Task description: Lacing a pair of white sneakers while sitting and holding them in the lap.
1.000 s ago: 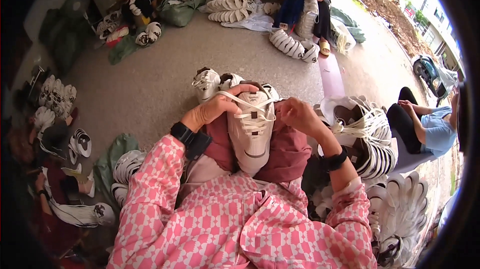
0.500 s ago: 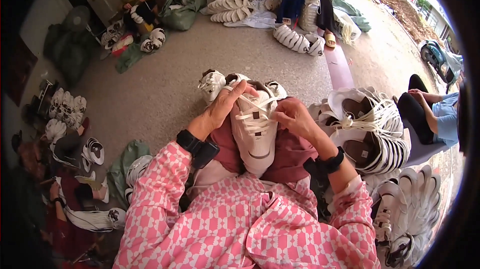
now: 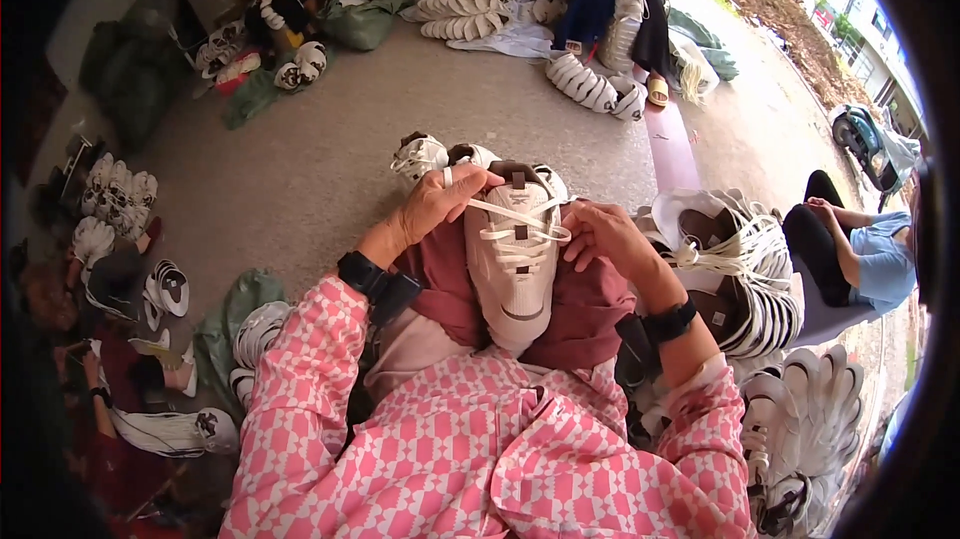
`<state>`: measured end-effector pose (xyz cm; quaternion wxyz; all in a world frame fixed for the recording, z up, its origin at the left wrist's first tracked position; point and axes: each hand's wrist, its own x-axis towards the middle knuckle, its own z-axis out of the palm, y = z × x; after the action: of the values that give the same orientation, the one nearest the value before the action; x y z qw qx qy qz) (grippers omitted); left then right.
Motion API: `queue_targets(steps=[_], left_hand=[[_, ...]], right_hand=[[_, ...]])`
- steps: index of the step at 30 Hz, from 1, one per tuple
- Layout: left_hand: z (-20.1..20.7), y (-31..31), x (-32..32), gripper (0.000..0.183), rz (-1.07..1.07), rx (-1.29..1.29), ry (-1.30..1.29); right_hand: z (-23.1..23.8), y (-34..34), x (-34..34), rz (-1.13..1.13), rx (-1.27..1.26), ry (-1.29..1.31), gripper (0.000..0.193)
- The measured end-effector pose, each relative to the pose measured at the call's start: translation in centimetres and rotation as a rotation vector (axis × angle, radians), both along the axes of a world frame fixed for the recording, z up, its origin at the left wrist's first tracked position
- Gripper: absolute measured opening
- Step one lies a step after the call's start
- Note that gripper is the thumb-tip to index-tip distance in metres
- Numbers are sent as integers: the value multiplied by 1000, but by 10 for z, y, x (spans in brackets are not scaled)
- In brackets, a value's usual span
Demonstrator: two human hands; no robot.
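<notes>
A white sneaker sits between my knees, its toe toward me and its brown-lined collar away. White laces cross its tongue in several rows. My left hand is at the upper left of the shoe, thumb and fingertips pinched on a lace that runs across to the right side. At the right edge of the lacing is my right hand, its fingers bent and closed around a lace end; the fingertips are partly hidden. More white sneakers stand just beyond my knees.
Stacked shoe uppers with bundled laces stand at my right, with another row of uppers nearer. A seated person in blue is beyond them. Other people sit at the back and left among shoes and green sacks. A scooter stands outside.
My left hand has moved from over the tongue to the left side of the shoe, uncovering the collar. My right hand has shifted slightly right and down. The view has tilted slightly.
</notes>
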<state>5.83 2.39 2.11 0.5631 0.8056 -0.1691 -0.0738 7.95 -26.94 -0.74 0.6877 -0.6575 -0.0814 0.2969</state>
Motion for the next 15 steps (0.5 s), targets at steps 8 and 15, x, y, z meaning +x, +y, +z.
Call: queue_targets(steps=[8, 15], left_hand=[[-23, -6, 1, 46, -20, -324, -19], [-15, -20, 3, 37, -102, -113, -109]], right_hand=[[6, 24, 26, -111, -257, 170, 31], [1, 24, 26, -158, 64, 193, 19]])
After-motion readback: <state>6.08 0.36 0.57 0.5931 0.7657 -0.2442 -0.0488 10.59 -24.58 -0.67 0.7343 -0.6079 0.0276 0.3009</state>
